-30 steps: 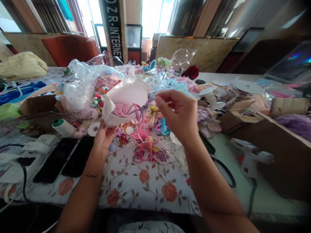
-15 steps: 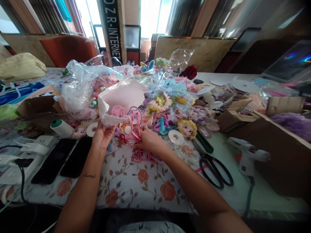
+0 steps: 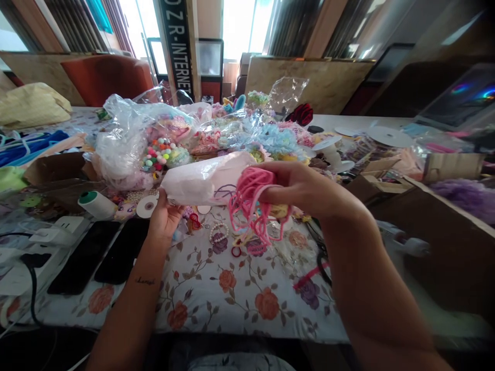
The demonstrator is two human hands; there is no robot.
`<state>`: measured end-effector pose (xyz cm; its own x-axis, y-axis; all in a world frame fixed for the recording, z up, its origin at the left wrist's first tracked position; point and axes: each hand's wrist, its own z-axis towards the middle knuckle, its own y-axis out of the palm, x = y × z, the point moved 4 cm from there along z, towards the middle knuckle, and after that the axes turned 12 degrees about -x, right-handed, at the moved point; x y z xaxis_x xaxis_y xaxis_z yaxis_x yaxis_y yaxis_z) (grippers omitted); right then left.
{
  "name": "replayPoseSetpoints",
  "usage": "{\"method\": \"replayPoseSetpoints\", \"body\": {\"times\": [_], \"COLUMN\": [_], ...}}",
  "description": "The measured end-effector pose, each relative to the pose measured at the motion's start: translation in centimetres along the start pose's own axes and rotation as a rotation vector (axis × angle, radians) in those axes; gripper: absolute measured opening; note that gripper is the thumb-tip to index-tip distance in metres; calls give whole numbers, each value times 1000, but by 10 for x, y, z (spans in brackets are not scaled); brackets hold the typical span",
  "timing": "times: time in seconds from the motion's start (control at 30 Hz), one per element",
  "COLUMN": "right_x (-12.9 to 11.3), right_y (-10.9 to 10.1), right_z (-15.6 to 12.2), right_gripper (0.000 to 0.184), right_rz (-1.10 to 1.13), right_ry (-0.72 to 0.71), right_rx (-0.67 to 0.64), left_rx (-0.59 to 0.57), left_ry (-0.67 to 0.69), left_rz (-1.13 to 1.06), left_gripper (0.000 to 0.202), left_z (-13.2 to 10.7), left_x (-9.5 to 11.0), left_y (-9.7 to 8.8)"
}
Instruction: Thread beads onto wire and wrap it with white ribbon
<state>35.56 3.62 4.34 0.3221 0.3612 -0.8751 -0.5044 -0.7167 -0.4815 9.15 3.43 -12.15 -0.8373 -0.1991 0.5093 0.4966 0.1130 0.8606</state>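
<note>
My left hand (image 3: 165,215) grips the lower corner of a white plastic bag (image 3: 203,180), which lies tipped on its side with its mouth to the right. My right hand (image 3: 299,188) is closed round a bunch of pink elastic cords (image 3: 249,206) and holds it at the bag's mouth; loops of cord hang down below my fingers. Under the cords, a pearl bracelet (image 3: 219,233) and small coloured rings lie on the floral tablecloth (image 3: 228,288).
A clear bag of coloured beads (image 3: 158,152) and heaps of fabric flowers (image 3: 270,136) fill the table's middle. Two black phones (image 3: 100,255), a power strip (image 3: 54,232) and a thread spool (image 3: 98,204) lie at the left. Cardboard boxes (image 3: 444,216) stand at the right.
My right hand went down to the pile of pink cords on the cloth, closed on them and lifted them to the bag's mouth. The bag has tipped flatter.
</note>
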Motion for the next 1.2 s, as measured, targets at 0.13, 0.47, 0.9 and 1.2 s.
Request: {"method": "replayPoseSetpoints", "body": {"times": [0.13,0.47,0.9,1.2], "right_x": [-24,-58,35,-34], "right_y": [1,4,50,-4], "right_z": [42,59,24,23], "right_gripper": [17,16,34,30], "right_rz": [-257,-359,442,-400], "right_ry": [99,-267,40,-25], "right_rx": [39,411,68,342], "left_rx": [-23,11,12,2], "left_ry": [-40,-111,35,-39], "left_rz": [13,-127,-100,-161], "left_gripper": [30,36,35,36], "left_z": [0,-5,-11,-12], "left_x": [-4,-2,-2,-10], "left_y": [0,9,22,19]}}
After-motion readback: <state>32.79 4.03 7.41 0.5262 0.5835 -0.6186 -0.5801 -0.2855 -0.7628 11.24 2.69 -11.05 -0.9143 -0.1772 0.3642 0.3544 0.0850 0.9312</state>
